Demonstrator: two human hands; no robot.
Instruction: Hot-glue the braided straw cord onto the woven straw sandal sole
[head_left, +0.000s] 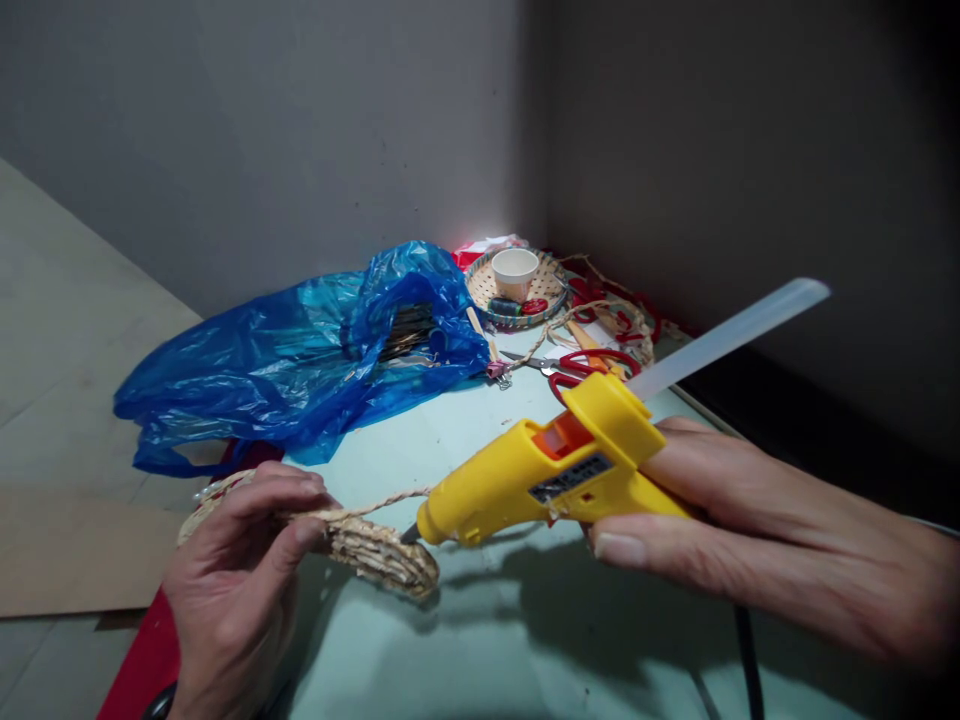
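My left hand (251,570) is closed around a piece made of coiled, ridged twine (382,558), whose near end sticks out to the right of my fingers. A loose strand of twisted twine (379,505) runs from under my thumb toward the right, passing behind the glue gun. In my right hand (720,530) is a yellow hot glue gun (487,485), gripped by its handle. A long translucent glue stick (735,338) juts from its back. The gun's dark nozzle meets or nearly meets the coiled twine's upper edge; actual contact is hard to tell.
A blue plastic bag (300,350) with thin sticks inside lies on the pale table (420,660). Farther back are red-handled scissors (592,362) and a woven basket (480,290) with a white cup (515,272) and thread spools. Grey walls (337,120) close off the back.
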